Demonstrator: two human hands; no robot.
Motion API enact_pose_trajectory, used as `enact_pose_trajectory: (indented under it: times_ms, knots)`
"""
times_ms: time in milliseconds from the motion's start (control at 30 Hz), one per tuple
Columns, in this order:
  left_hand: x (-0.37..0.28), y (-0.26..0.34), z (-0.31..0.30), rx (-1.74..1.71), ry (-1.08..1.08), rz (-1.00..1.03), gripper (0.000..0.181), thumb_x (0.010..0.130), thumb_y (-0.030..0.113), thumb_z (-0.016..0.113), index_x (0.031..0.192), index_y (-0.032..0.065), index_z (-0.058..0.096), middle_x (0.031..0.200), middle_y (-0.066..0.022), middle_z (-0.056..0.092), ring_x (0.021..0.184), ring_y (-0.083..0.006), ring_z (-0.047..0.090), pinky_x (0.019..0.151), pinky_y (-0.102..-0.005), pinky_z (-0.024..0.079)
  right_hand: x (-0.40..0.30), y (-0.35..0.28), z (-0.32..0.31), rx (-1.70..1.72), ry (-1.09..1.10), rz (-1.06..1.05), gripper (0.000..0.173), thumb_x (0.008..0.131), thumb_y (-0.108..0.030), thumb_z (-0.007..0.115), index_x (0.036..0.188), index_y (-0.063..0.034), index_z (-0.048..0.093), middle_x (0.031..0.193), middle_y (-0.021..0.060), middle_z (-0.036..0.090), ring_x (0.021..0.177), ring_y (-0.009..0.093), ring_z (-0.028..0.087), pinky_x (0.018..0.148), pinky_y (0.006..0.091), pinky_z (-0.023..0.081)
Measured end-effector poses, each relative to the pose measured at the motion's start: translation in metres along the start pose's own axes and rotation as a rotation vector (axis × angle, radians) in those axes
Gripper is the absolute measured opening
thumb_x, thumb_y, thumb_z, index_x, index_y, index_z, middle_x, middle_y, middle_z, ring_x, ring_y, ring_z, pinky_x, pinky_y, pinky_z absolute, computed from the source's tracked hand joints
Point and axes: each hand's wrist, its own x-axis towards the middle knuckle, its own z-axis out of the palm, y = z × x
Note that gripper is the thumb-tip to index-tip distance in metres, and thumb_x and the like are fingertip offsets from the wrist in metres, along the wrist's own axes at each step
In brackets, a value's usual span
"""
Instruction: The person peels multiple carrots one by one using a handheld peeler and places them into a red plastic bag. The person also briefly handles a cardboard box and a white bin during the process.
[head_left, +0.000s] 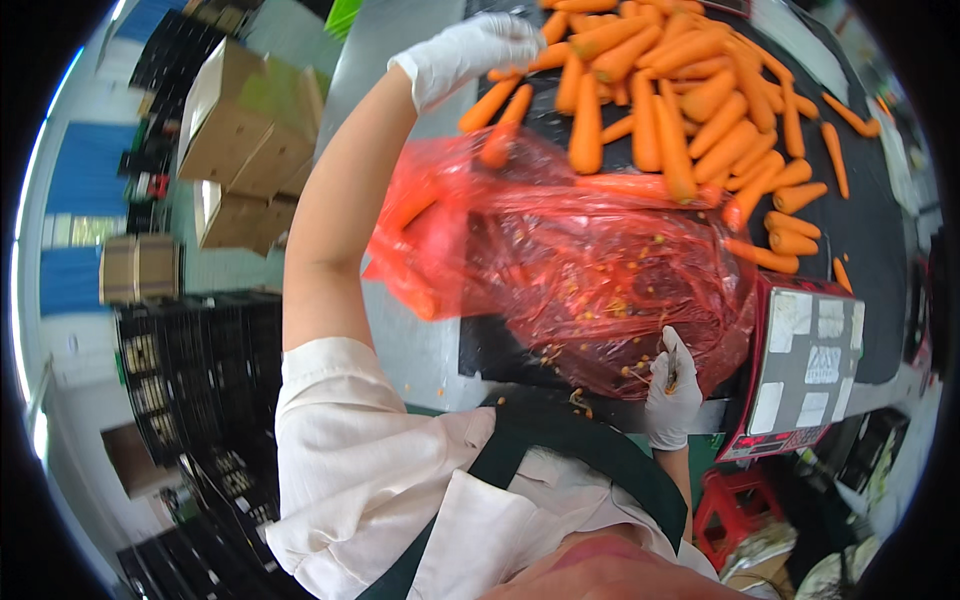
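Gloved in white, my left hand (480, 56) reaches to the near left edge of a heap of orange carrots (675, 82). Its fingers are bent at the end of a carrot; whether they grip it is unclear. My right hand (673, 397), also gloved, is closed around a small metal blade tool (673, 369) with orange bits on it, low over the near right part of a red plastic bag (600, 277). The bag lies crumpled between the heap and my body, strewn with small carrot-top trimmings (615, 307). Several carrots show through its left part.
A red-framed scale (806, 360) with a flat metal plate stands right of the bag. Beneath everything is a metal table (420, 360) partly covered in black sheeting. Cardboard boxes (255, 135) and stacked black crates (217, 367) stand left, a red stool (739, 510) at lower right.
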Motion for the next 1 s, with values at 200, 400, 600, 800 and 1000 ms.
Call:
enact_pose_trajectory:
  times_ms: [200, 400, 600, 800, 1000]
  knots:
    - [-0.153, -0.094, -0.002, 0.411, -0.404, -0.51, 0.023, 0.086, 0.016, 0.07, 0.104, 0.003, 0.074, 0.094, -0.0112, 0.075, 0.088, -0.0232, 0.072, 0.085, -0.0355, 0.057, -0.012, -0.035, 0.039, -0.237, -0.196, -0.184, 0.035, 0.097, 0.002, 0.063, 0.132, 0.0004, 0.063, 0.123, 0.0142, 0.071, 0.107, 0.014, 0.069, 0.092, 0.0278, 0.054]
    - [-0.199, -0.163, -0.012, 1.03, 0.313, -0.334, 0.027, 0.09, 0.027, 0.062, 0.103, 0.0064, 0.073, 0.099, -0.0181, 0.074, 0.095, -0.0385, 0.071, 0.083, -0.0471, 0.057, -0.008, -0.053, 0.097, -0.428, -0.257, -0.453, 0.033, 0.092, 0.002, 0.069, 0.124, -0.0042, 0.068, 0.111, 0.0151, 0.074, 0.1, 0.023, 0.074, 0.085, 0.0313, 0.058]
    - [-0.192, -0.175, 0.023, 0.99, 0.321, -0.281, 0.038, 0.081, 0.036, 0.078, 0.105, 0.0083, 0.068, 0.103, -0.0156, 0.073, 0.098, -0.0361, 0.07, 0.087, -0.0472, 0.055, 0.031, -0.09, 0.162, -0.501, -0.261, -0.498, 0.031, 0.092, -0.016, 0.069, 0.123, -0.0138, 0.067, 0.111, 0.0108, 0.073, 0.096, 0.031, 0.072, 0.08, 0.0423, 0.058]
    - [-0.22, -0.158, -0.01, 0.615, 0.218, -0.137, 0.054, 0.076, 0.025, 0.081, 0.122, 0.0043, 0.063, 0.114, -0.0205, 0.069, 0.111, -0.0374, 0.065, 0.097, -0.0416, 0.051, 0.079, -0.09, 0.225, -0.334, -0.439, -0.147, 0.032, 0.098, -0.032, 0.062, 0.119, -0.0088, 0.07, 0.113, 0.0158, 0.073, 0.106, 0.035, 0.07, 0.091, 0.0415, 0.054]
    - [-0.29, -0.144, -0.047, -0.21, 0.377, -0.309, 0.054, 0.085, 0.003, 0.079, 0.133, 0.0022, 0.055, 0.117, -0.007, 0.067, 0.111, -0.0165, 0.062, 0.103, -0.0318, 0.047, 0.064, -0.09, 0.269, -0.528, -0.629, -0.023, 0.042, 0.099, -0.046, 0.062, 0.117, -0.0086, 0.07, 0.095, 0.0208, 0.072, 0.091, 0.035, 0.072, 0.081, 0.0406, 0.055]
